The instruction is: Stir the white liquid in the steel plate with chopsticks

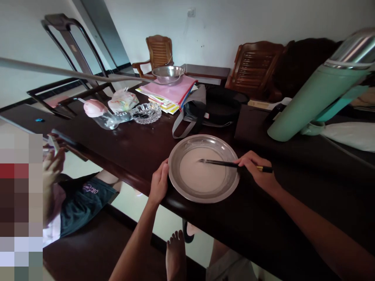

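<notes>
A round metal basin (204,197) holds a pale, milky liquid (199,177) on the dark table. My left hand (159,182) grips the basin's left rim, thumb on top and the other fingers mostly hidden. Dark chopsticks (221,163) with gold bands near the back end are pinched in my right hand (258,168). They reach over the right rim, and their tips meet the liquid near the middle of the basin.
Past the basin lie a black bag (224,105), a glass ashtray (146,113) and papers (172,91) under a metal bowl (168,74). A green thermos (310,105) stands at right. On the left a seated person's hand (55,158) holds a phone (53,144).
</notes>
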Motion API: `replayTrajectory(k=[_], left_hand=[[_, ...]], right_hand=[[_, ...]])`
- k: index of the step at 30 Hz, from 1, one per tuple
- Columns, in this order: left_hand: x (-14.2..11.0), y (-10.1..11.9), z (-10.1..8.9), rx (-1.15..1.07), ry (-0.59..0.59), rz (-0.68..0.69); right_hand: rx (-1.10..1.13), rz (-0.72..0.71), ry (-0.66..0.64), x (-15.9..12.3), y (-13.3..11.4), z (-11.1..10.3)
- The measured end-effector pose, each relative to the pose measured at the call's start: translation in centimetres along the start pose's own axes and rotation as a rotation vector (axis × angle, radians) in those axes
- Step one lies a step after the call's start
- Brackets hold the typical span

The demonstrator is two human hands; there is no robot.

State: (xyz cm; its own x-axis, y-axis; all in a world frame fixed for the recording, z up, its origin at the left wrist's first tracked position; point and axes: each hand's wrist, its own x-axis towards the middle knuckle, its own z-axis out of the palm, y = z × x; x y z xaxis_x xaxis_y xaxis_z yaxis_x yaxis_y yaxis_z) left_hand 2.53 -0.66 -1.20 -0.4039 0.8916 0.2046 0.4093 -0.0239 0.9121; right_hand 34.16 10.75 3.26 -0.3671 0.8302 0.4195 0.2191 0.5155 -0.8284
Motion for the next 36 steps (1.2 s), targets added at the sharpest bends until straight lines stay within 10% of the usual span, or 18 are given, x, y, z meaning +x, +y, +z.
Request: replayTrajectory(k=[3,8,12,17,22,27,32,36], left_hand=[[-0.01,-0.06,-0.01,0.002,-0.012,0.001],[-0.01,-0.13,-0.03,0.003,-0.002,0.007],[0.02,-0.04,0.00,-0.003,-0.008,0.007],[0.04,0.08,-0.01,0.005,-0.007,0.005],[0.01,0.08,-0.01,0.004,-0.013,-0.004],[0.02,-0.02,-0.02,0.014,-0.005,0.003],[0.00,-0.01,-0.04,-0.002,-0.021,0.000],[0.01,0.01,-0.02,-0.005,-0.011,0.006]], right_hand=[[0.063,0.037,0.102,0.00,0.22,-0.17],[0.025,-0.016,-0.079,0.01,0.03,-0.09],[0.085,0.035,0.082,0.01,0.27,-0.20],[0.030,-0.051,-0.098,-0.03,0.21,-0.02],[0.100,-0.001,0.095,0.00,0.29,-0.07],[0.027,-0.080,-0.102,-0.04,0.28,0.18],[0.143,-0.077,0.135,-0.16,0.62,-0.01],[0.069,-0.126,-0.078,-0.40,0.69,0.07]])
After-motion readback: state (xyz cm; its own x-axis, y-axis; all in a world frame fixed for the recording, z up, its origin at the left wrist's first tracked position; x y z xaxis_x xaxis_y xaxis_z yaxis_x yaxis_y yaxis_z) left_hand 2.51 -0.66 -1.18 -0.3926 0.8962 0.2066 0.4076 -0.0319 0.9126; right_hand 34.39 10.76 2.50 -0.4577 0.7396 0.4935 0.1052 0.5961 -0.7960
